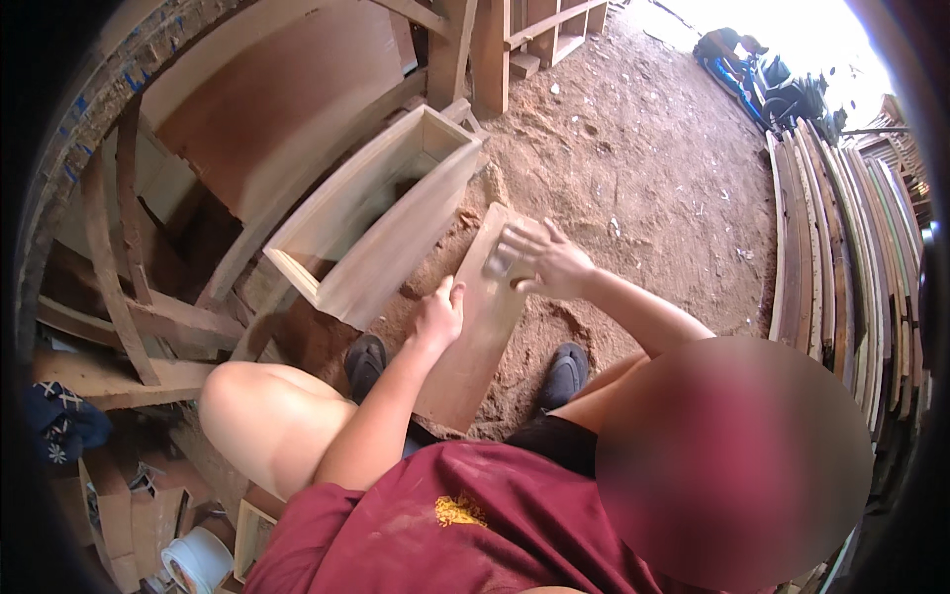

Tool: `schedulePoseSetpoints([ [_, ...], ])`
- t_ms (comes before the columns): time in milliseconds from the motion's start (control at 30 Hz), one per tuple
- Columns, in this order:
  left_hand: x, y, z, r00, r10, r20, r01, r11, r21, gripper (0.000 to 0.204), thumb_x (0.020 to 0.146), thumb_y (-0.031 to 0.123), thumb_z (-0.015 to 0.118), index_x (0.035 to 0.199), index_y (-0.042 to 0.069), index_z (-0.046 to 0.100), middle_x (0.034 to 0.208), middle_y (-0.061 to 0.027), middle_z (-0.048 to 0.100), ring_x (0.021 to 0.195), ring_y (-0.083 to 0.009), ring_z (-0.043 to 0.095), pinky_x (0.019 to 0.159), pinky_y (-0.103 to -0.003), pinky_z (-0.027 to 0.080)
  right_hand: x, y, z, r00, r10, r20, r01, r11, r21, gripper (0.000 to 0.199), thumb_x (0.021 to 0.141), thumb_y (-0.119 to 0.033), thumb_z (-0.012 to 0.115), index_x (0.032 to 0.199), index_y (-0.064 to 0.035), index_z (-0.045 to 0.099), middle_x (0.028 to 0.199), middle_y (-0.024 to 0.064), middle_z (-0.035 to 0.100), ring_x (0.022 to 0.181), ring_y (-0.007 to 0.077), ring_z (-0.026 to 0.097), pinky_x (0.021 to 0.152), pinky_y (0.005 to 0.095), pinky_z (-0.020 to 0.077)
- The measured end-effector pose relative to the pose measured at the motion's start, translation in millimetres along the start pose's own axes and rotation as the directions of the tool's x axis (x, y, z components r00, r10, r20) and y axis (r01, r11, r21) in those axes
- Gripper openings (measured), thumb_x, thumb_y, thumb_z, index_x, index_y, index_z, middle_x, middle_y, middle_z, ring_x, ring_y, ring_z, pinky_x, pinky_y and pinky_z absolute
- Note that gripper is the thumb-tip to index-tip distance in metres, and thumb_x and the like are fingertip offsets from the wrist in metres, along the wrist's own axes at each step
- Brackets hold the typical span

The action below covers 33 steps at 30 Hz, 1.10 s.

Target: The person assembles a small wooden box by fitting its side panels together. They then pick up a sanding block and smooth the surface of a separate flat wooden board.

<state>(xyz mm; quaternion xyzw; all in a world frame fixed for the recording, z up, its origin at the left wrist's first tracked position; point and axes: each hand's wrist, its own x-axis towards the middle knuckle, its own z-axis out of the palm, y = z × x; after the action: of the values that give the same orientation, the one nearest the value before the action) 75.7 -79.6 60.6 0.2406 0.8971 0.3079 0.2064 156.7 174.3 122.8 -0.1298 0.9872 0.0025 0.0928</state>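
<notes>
The fingers of the right hand (556,267) are spread apart, with the palm turned down over the upper part of a long wooden board (473,342). Near these fingertips there is a greyish, blurred patch; I cannot tell if it is a thing under the hand or only a shine on the wood. The fingers of the left hand (435,317) are curled and closed on the left edge of the same board, with the thumb at the top side. The board extends lengthwise between the two dark shoes (366,366) of the person, its far end beyond the right hand and its near end close to the lap; I cannot tell whether it lies fully flat.

Just beside the board, at its left, is a long open-topped wooden box (401,238), with its opening upward and shadow inside. Around them is the brown, dusty ground (633,178). Farther to the left, a large brown panel (287,109) leans behind wooden framing. Well apart on the right side, many planks (836,257) are stacked in a row. At the lower left are a dark blue cloth (64,421) and a white bucket (198,562).
</notes>
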Motion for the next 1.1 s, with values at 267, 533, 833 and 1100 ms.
schedulePoseSetpoints([
  [267,9.8,-1.5,0.1,0.996,0.088,0.019,-0.088,0.995,-0.044,0.056,0.103,0.047,0.038,0.138,0.005,0.051,0.111,-0.0304,0.065,0.105,-0.0457,0.064,0.091,-0.052,0.051,-5.3,-29.9,15.1,0.989,-0.088,0.115,0.092,0.995,-0.035,0.081,0.088,-0.057,0.059,0.155,-0.0226,0.028,0.162,0.0051,0.022,0.152,0.0227,0.012,0.121,0.0543,0.0124],
  [533,6.3,0.4,2.9,0.996,0.077,0.040,-0.075,0.996,-0.044,0.052,0.103,0.044,0.038,0.135,0.006,0.054,0.107,-0.0312,0.066,0.103,-0.0465,0.064,0.089,-0.052,0.052,-22.3,-76.3,17.2,0.985,-0.170,0.016,0.166,0.976,0.141,0.103,0.077,-0.071,0.063,0.155,-0.0166,0.025,0.162,0.0138,0.019,0.152,0.0283,0.011,0.122,0.0535,0.0092],
  [833,5.4,9.3,0.6,0.998,0.063,0.027,-0.061,0.994,-0.089,0.053,0.103,0.043,0.039,0.134,0.004,0.056,0.113,-0.0317,0.063,0.109,-0.0455,0.061,0.095,-0.049,0.049,-21.2,-37.6,15.2,0.976,0.206,-0.077,-0.202,0.978,0.051,0.101,0.083,-0.073,0.053,0.156,-0.0118,0.021,0.164,0.0126,0.014,0.152,0.0288,0.006,0.120,0.0586,0.0097],
  [1100,7.3,4.3,1.5,0.994,0.110,0.002,-0.109,0.988,-0.111,0.052,0.103,0.041,0.041,0.132,0.000,0.057,0.117,-0.0323,0.062,0.113,-0.0454,0.060,0.097,-0.048,0.048,-16.7,-12.4,21.4,0.987,0.121,-0.102,-0.124,0.992,-0.019,0.092,0.088,-0.072,0.045,0.157,-0.0169,0.019,0.164,0.0098,0.013,0.152,0.0278,0.007,0.121,0.0586,0.0052],
])
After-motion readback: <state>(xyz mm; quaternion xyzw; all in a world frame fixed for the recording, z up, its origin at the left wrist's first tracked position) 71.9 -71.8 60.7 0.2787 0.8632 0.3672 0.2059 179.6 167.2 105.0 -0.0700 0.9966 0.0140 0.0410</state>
